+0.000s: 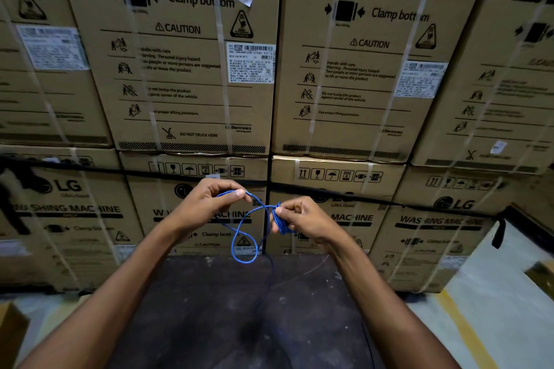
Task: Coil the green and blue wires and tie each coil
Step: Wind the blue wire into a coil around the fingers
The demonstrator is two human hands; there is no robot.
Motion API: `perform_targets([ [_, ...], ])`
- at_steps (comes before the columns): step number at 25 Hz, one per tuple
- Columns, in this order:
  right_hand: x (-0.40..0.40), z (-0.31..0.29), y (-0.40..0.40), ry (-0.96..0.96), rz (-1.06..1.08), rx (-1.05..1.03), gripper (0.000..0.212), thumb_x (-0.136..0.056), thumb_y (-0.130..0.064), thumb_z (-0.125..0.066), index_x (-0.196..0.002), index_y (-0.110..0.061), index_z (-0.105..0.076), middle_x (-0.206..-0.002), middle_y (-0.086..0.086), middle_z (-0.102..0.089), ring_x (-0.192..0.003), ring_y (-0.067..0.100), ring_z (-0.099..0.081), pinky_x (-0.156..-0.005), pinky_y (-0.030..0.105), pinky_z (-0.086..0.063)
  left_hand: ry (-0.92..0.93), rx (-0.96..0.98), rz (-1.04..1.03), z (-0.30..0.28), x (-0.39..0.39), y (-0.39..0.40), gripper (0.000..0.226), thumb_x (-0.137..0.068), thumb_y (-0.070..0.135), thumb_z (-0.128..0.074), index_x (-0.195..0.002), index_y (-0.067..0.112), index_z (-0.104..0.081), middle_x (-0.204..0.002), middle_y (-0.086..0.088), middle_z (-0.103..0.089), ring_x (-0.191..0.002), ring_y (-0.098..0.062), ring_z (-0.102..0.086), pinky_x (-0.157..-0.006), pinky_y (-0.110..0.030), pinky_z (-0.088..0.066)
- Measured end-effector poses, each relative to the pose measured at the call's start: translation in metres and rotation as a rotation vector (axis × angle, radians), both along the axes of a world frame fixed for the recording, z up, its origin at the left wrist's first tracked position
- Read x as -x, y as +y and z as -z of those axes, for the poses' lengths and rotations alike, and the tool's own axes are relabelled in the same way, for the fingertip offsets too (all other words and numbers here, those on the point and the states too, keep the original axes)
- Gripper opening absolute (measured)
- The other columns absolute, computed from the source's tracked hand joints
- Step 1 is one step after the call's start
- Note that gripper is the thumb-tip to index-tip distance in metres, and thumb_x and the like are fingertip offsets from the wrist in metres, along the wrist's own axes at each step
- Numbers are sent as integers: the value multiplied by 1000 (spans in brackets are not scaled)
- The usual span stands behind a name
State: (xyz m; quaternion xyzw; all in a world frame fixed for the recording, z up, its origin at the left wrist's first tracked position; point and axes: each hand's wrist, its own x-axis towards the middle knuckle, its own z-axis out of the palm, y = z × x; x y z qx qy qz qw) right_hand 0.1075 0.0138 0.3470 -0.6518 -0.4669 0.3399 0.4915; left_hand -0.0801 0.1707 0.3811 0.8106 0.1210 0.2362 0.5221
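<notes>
Stacked cartons [192, 69] behind blue wire [244, 249]

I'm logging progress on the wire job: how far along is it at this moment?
Partly done. The right hand grips a small coil of the blue wire already wound. The left hand pinches the loose end, and a slack loop still hangs between them, so winding or tying is under way. No tie is visible yet. The green wire is not in view.

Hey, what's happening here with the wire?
A person is winding a blue wire by hand in front of stacked washing machine boxes. The right hand grips a small coil, the left hand pinches the free length, and a slack loop hangs between them. No green wire is visible.
</notes>
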Motion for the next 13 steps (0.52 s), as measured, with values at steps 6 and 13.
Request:
perform_targets([
  [6,0,2,0,-24,-13,-2,30,-106,-14,-51,-86,-10,-73,-82,16,-72,-60,3,-62,-55,10,-42,45,1,95,-6,2,2,26,-103,15,-54,-97,3,-76,-54,12,-46,-50,-2,-31,-49,-12,-27],
  [13,4,-2,-2,11,-11,-9,28,-106,-15,-51,-90,-9,-73,-84,15,-73,-75,16,-66,-63,13,-49,-86,-114,-173,19,-7,22,20,-97,13,-67,-96,29,-80,-82,9,-72,-65,-2,-61,-62,-23,-50],
])
